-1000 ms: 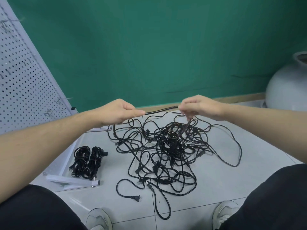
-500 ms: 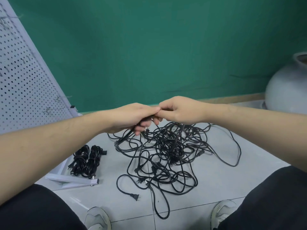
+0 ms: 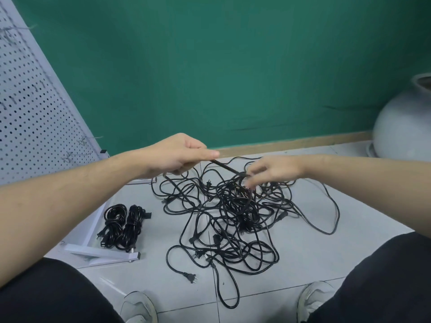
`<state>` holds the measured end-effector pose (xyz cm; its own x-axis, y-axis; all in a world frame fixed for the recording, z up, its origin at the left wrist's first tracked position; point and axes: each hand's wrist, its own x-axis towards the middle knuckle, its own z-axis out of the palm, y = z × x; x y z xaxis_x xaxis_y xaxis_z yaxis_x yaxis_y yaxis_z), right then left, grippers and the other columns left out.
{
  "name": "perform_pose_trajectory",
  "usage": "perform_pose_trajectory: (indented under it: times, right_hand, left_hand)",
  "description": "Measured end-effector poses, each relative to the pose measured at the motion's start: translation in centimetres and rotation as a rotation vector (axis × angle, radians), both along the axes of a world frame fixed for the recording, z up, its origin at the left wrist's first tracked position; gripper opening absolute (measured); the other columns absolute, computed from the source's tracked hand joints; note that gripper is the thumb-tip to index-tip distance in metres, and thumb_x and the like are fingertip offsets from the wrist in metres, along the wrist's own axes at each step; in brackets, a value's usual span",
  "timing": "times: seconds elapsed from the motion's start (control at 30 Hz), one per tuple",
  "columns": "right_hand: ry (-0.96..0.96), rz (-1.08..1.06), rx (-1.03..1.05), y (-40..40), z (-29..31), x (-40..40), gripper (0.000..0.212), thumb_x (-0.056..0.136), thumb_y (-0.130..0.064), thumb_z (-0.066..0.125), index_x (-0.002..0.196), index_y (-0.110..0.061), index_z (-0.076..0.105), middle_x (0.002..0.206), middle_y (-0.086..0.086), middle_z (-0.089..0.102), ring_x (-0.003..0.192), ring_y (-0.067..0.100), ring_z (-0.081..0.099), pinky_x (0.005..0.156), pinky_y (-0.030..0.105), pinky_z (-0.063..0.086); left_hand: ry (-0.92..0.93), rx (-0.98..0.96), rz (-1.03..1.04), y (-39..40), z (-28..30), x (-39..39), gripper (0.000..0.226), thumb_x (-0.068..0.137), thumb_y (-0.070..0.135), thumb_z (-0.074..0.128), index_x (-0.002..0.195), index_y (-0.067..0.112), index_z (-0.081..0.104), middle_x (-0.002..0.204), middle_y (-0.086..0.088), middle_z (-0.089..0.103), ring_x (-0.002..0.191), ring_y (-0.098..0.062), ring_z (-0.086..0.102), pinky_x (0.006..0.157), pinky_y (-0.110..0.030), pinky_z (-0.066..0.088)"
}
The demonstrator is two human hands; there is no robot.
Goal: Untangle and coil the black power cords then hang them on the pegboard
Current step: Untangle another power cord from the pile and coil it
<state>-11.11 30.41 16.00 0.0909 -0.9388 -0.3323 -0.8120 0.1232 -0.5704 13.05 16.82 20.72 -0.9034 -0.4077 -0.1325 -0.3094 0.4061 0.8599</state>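
Tiled floor (image 3: 303, 248), tangled cords (image 3: 233, 213), left hand (image 3: 177, 155) gripping

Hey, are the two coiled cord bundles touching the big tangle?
Apart. The head view shows bare floor tile between the coiled bundles and the tangle.

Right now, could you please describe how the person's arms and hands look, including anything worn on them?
Both forearms are bare to the frame's edge: no sleeves, watch, gloves or rings show. The left hand is sharp; the right hand has motion-blurred fingers. Lower down are black trousers and grey shoes.
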Motion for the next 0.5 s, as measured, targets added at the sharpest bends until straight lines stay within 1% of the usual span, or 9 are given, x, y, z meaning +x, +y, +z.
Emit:
perform_pose_trajectory:
  times: [0.03, 0.07, 0.13, 0.17, 0.23, 0.3, 0.4, 0.43, 0.5]
  right_hand:
    - [-0.084, -0.040, -0.028, 0.1, 0.5, -0.4, 0.035, 0.095, -0.045, 0.065, 0.077, -0.014, 0.065, 0.075, -0.008, 0.064, 0.073, 0.006, 0.059, 0.078, 0.022, 0.045]
    - [-0.189, -0.083, -0.060, 0.2, 0.9, -0.8, 0.037, 0.093, -0.045, 0.064, 0.075, -0.012, 0.063, 0.075, -0.002, 0.064, 0.075, 0.011, 0.061, 0.082, 0.022, 0.048]
    - [-0.343, -0.144, -0.120, 0.4, 1.4, -1.2, 0.038, 0.097, -0.037, 0.060, 0.069, -0.012, 0.053, 0.068, 0.004, 0.050, 0.069, 0.019, 0.051, 0.078, 0.029, 0.049]
    - [-0.346, -0.167, -0.151, 0.4, 1.6, -1.1, 0.039, 0.101, -0.030, 0.058, 0.067, -0.014, 0.048, 0.066, 0.003, 0.043, 0.066, 0.018, 0.044, 0.073, 0.031, 0.045]
    - [-0.271, -0.193, -0.211, 0.2, 2.1, -0.4, 0.040, 0.102, -0.029, 0.058, 0.065, -0.019, 0.048, 0.063, -0.005, 0.041, 0.063, 0.016, 0.037, 0.068, 0.031, 0.036]
    - [-0.161, -0.183, -0.252, -0.1, 2.9, 0.7, 0.038, 0.101, -0.034, 0.060, 0.065, -0.024, 0.052, 0.058, -0.012, 0.040, 0.059, 0.013, 0.036, 0.063, 0.029, 0.035]
    - [-0.038, -0.141, -0.307, -0.3, 4.0, 2.4, 0.032, 0.102, -0.035, 0.058, 0.072, -0.023, 0.058, 0.052, -0.015, 0.042, 0.048, 0.005, 0.035, 0.052, 0.017, 0.032]
    - [-0.025, -0.133, -0.324, -0.4, 4.2, 2.9, 0.030, 0.102, -0.034, 0.057, 0.075, -0.020, 0.059, 0.051, -0.017, 0.043, 0.047, 0.004, 0.035, 0.050, 0.015, 0.031]
    - [0.001, -0.101, -0.344, -0.6, 4.4, 3.8, 0.029, 0.102, -0.035, 0.056, 0.080, -0.017, 0.061, 0.049, -0.018, 0.043, 0.048, 0.004, 0.037, 0.051, 0.016, 0.033]
  left_hand:
    - [0.002, 0.007, 0.025, -0.6, -0.2, 0.3, 0.055, 0.067, 0.064, 0.073, 0.053, 0.025, 0.037, 0.053, 0.000, 0.027, 0.051, -0.017, 0.019, 0.047, -0.024, 0.020]
    - [-0.011, 0.004, 0.045, -1.2, -0.3, 0.6, 0.055, 0.067, 0.064, 0.073, 0.053, 0.025, 0.037, 0.054, 0.000, 0.027, 0.051, -0.017, 0.019, 0.048, -0.023, 0.021]
    - [-0.078, -0.028, 0.079, -2.1, -0.8, 1.3, 0.060, 0.067, 0.069, 0.076, 0.056, 0.024, 0.037, 0.055, 0.000, 0.028, 0.053, -0.017, 0.021, 0.049, -0.023, 0.023]
    - [-0.110, -0.049, 0.095, -2.5, -1.2, 1.6, 0.063, 0.069, 0.070, 0.077, 0.058, 0.023, 0.037, 0.055, 0.000, 0.029, 0.052, -0.017, 0.023, 0.051, -0.024, 0.025]
    - [-0.147, -0.073, 0.125, -3.1, -2.3, 2.2, 0.057, 0.081, 0.062, 0.073, 0.061, 0.020, 0.039, 0.055, -0.001, 0.035, 0.051, -0.016, 0.028, 0.055, -0.027, 0.030]
    - [-0.158, -0.044, 0.129, -3.5, -3.0, 2.7, 0.046, 0.086, 0.052, 0.067, 0.066, 0.016, 0.048, 0.059, -0.006, 0.048, 0.053, -0.018, 0.037, 0.058, -0.029, 0.035]
    - [-0.149, 0.031, 0.091, -3.1, -3.0, 2.8, 0.035, 0.097, 0.041, 0.059, 0.088, 0.008, 0.064, 0.081, -0.012, 0.069, 0.064, -0.023, 0.050, 0.063, -0.028, 0.045]
    - [-0.148, 0.043, 0.070, -2.7, -2.8, 2.5, 0.036, 0.102, 0.039, 0.055, 0.096, 0.005, 0.067, 0.085, -0.013, 0.071, 0.067, -0.024, 0.052, 0.065, -0.028, 0.047]
    - [-0.158, 0.052, 0.010, -1.2, -2.2, 1.1, 0.045, 0.105, 0.046, 0.049, 0.104, 0.005, 0.069, 0.085, -0.013, 0.072, 0.069, -0.023, 0.054, 0.066, -0.026, 0.049]
